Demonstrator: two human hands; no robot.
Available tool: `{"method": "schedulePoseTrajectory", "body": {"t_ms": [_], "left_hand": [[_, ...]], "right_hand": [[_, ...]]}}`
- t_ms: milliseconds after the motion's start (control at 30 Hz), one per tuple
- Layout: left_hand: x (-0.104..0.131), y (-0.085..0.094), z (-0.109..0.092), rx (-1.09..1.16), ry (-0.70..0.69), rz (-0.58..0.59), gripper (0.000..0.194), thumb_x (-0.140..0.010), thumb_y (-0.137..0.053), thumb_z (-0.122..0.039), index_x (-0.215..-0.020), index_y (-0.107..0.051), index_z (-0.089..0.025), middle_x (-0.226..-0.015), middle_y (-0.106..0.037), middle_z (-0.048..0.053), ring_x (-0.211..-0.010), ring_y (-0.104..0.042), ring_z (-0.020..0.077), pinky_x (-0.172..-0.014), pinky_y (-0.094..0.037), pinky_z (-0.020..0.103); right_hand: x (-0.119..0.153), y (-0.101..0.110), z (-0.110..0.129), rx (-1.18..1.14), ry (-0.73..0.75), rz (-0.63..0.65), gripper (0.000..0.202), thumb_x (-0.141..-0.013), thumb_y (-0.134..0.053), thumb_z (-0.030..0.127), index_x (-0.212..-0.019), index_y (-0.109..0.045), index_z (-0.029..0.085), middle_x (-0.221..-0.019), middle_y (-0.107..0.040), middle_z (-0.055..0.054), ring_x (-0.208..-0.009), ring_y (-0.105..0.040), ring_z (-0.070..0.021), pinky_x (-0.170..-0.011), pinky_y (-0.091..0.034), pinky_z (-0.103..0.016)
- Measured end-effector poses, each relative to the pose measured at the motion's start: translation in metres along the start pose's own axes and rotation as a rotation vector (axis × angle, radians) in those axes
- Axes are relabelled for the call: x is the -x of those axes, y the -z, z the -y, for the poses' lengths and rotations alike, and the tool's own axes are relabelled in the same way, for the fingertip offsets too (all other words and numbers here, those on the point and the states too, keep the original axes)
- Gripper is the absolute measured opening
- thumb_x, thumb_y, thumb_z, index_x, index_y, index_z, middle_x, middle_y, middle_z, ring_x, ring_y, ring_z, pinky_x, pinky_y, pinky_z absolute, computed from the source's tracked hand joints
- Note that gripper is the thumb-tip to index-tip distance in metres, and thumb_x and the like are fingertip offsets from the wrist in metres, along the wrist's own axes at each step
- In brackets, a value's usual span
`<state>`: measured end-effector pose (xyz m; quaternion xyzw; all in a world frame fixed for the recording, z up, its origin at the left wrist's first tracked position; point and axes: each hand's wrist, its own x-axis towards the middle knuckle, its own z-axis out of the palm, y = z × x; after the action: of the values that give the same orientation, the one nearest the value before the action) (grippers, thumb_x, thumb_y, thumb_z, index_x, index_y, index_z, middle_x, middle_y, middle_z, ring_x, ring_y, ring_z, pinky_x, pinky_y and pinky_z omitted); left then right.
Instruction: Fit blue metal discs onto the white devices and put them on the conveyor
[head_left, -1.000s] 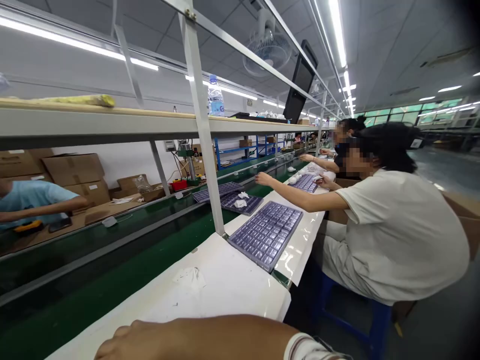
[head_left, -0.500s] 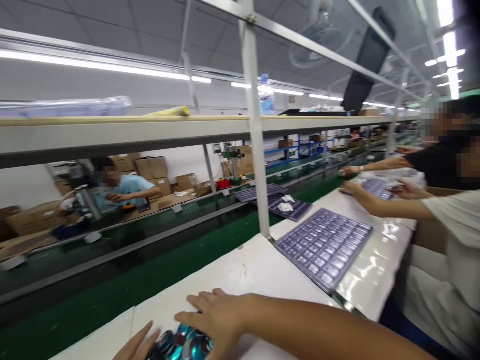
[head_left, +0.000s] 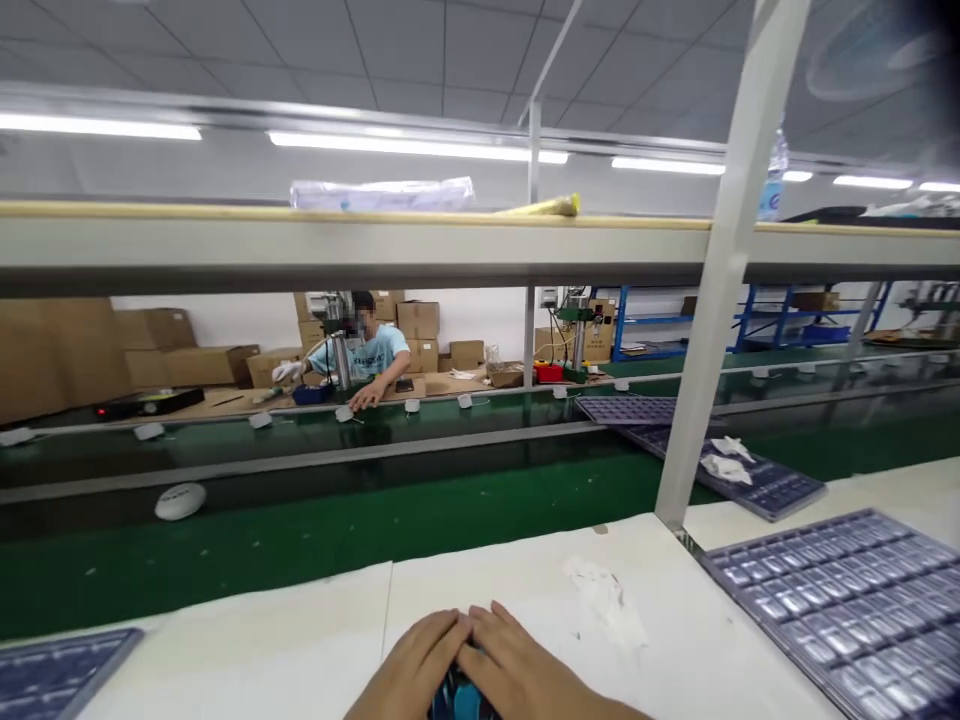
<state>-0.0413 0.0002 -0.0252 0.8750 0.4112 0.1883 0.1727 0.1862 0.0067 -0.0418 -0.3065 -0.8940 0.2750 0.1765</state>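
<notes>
At the bottom of the view my left hand [head_left: 417, 662] and my right hand [head_left: 519, 668] are cupped together with their fingertips meeting. Between and under them lies a small cluster of shiny teal and dark parts [head_left: 466, 700]. Most of the cluster is covered by my fingers and cut off by the frame's lower edge, so I cannot make out its kind. Both hands are over the white worktable [head_left: 315, 650], fingers closed around the sides of the cluster.
A dark blister tray [head_left: 862, 600] lies to the right, another tray [head_left: 60, 670] at the lower left. Beyond runs a green conveyor [head_left: 450, 510] carrying a white oval piece [head_left: 180, 501]. A metal post [head_left: 712, 300] rises at right. Across sits a co-worker [head_left: 375, 355].
The view has swung left, so the co-workers on the right are out of sight. My hands, spread around the teal parts before, are now drawn together over them.
</notes>
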Motion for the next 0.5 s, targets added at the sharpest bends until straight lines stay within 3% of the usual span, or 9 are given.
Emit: {"method": "schedulePoseTrajectory", "body": {"t_ms": [133,200,333,500], "left_hand": [[0.001,-0.013,0.002,0.118,0.035,-0.068,0.126,-0.045,-0.084,-0.07,-0.153,-0.036,-0.026,-0.156,-0.04,0.02,-0.138,-0.041,0.0445,-0.113,-0.036,0.057],[-0.002,-0.015,-0.003,0.162,0.091,-0.057,0.131,-0.042,-0.083,-0.073,-0.154,-0.032,-0.027,-0.162,-0.029,0.019,-0.142,-0.036,0.0432,-0.115,-0.035,0.056],[-0.014,-0.012,-0.024,0.163,0.231,-0.081,0.116,-0.054,-0.082,-0.066,-0.151,-0.039,-0.019,-0.157,-0.038,0.02,-0.141,-0.037,0.0431,-0.114,-0.036,0.058],[-0.027,-0.006,-0.053,0.139,0.303,-0.183,0.086,-0.068,-0.074,-0.055,-0.14,-0.049,-0.017,-0.144,-0.055,0.018,-0.129,-0.05,0.0418,-0.104,-0.045,0.058]], "right_hand": [[0.012,-0.001,0.01,0.055,-0.091,-0.04,0.11,-0.077,-0.074,0.055,-0.159,-0.01,0.022,-0.165,-0.014,-0.014,-0.147,-0.02,-0.0429,-0.119,-0.025,-0.057],[0.013,0.006,0.023,0.059,-0.096,-0.052,0.113,-0.075,-0.075,0.053,-0.159,-0.007,0.02,-0.165,-0.016,-0.014,-0.148,-0.019,-0.0413,-0.12,-0.024,-0.055],[0.002,0.019,0.044,0.058,-0.108,-0.068,0.107,-0.072,-0.077,0.048,-0.156,-0.019,0.018,-0.159,-0.028,-0.015,-0.145,-0.023,-0.0389,-0.118,-0.027,-0.055],[-0.012,0.009,0.052,0.052,-0.141,-0.272,0.084,-0.063,-0.08,0.033,-0.138,-0.044,0.021,-0.132,-0.052,-0.009,-0.119,-0.045,-0.0307,-0.104,-0.043,-0.046]]}}
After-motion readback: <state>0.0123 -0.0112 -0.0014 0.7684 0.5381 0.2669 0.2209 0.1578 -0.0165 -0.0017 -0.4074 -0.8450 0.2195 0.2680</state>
